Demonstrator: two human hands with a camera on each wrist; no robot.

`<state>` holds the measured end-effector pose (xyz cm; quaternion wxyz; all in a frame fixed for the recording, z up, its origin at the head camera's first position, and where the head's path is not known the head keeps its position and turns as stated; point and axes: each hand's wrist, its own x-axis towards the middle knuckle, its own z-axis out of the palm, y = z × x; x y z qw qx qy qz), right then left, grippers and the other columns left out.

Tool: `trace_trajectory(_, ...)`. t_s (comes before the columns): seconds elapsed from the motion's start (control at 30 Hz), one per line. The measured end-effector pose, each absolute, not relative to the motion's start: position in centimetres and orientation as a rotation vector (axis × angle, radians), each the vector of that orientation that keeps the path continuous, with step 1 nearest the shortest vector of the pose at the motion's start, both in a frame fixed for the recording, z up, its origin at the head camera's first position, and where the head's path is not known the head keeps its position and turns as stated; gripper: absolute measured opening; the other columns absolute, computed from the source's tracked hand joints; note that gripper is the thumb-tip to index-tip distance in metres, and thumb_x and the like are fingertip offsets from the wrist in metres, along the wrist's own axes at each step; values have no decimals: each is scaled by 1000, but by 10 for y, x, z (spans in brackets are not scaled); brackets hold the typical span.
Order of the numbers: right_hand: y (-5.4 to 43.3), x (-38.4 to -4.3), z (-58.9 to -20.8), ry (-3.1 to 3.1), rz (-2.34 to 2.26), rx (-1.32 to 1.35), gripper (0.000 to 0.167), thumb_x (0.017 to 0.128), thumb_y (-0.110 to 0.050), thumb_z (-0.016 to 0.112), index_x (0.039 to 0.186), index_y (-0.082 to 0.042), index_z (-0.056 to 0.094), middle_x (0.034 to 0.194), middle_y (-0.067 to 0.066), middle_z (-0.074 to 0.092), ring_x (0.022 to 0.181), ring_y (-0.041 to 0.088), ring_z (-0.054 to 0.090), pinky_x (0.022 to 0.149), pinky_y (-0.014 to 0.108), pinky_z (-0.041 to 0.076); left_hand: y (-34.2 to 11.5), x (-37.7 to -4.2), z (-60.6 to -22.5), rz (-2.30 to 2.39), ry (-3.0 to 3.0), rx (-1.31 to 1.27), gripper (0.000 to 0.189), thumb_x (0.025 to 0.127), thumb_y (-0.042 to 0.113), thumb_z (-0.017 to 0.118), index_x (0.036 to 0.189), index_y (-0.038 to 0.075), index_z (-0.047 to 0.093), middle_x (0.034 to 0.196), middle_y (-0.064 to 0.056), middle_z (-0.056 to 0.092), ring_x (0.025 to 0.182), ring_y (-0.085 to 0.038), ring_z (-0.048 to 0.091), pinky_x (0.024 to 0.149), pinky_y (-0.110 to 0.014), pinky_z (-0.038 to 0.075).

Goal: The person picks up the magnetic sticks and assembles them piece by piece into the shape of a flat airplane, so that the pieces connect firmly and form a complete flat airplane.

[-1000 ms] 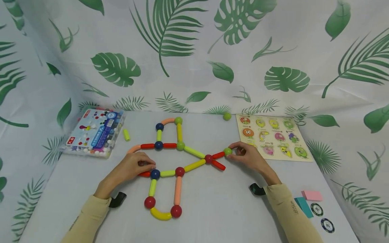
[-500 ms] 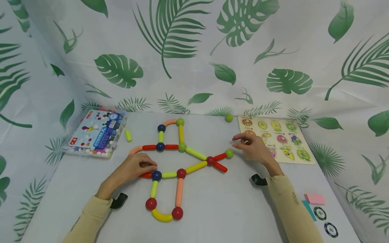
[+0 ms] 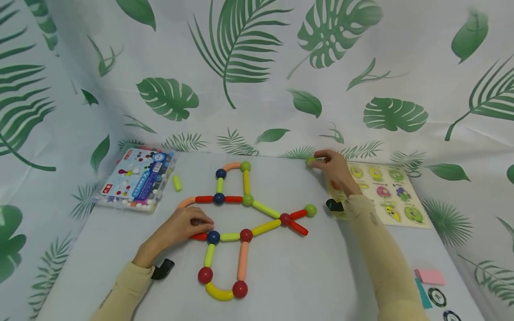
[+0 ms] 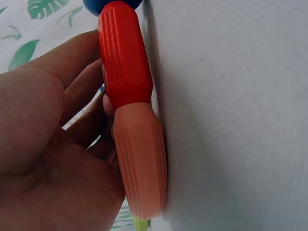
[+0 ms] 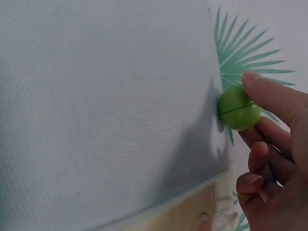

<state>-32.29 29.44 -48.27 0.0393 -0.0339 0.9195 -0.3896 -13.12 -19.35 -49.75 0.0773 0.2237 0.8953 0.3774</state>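
Rods and balls form a flat figure of connected pieces on the table. My left hand [image 3: 186,227] rests on its left part with loosely curled fingers, beside a red rod [image 4: 126,57] joined to a salmon curved rod [image 4: 139,159]. Thumb and index tips lie close together above the dark blue ball [image 3: 213,237]; the far fingers are partly hidden behind the rods. At the back of the table, my right hand [image 3: 334,168] pinches a green ball [image 5: 237,109] between thumb and fingers. Another green ball [image 3: 310,210] caps a red rod [image 3: 298,215] at the figure's right end.
A clear box of parts [image 3: 138,180] lies at back left, with a loose lime rod [image 3: 177,183] beside it. A fruit sticker sheet [image 3: 385,194] is partly under my right arm. A pink block [image 3: 430,276] and round chips [image 3: 437,297] lie at front right.
My right hand lets go of the green ball on the figure's red rod. It moves to the back and pinches the loose green ball there. My left hand stays on the figure.
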Motion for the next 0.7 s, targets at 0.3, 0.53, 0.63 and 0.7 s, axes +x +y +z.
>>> trace_trajectory(0.3, 295, -317, -487, 2833, -1122, -71, 54, 91, -44, 75, 133, -13, 62, 117, 10, 60, 99, 24, 48, 79, 34, 42, -193, -131, -495, 1144, 2680, 657, 13, 89, 24, 79, 101, 19, 81, 89, 15, 71, 80, -4, 58, 73, -21, 51)
trace_trajectory(0.53, 311, -269, -474, 2872, -1197, -44, 58, 87, -57, 73, 129, -17, 65, 102, 7, 54, 91, 22, 47, 64, 26, 41, -192, -131, -489, 1127, 2698, 682, 13, 89, 22, 79, 100, 17, 81, 89, 13, 72, 80, -3, 59, 74, -23, 51)
trace_trajectory(0.63, 320, -231, -474, 2869, -1216, -42, 56, 87, -57, 73, 129, -19, 65, 98, 6, 53, 87, 21, 48, 62, 25, 41, -191, -130, -490, 1122, 2695, 673, 12, 89, 22, 80, 100, 18, 82, 88, 13, 71, 78, -3, 58, 73, -22, 51)
trace_trajectory(0.7, 323, -205, -477, 2877, -1203, -59, 53, 88, -55, 74, 126, -19, 66, 95, 5, 52, 83, 19, 48, 61, 26, 39, -191, -128, -491, 1127, 2690, 681, 12, 89, 22, 80, 99, 17, 82, 88, 13, 71, 78, -3, 57, 72, -22, 50)
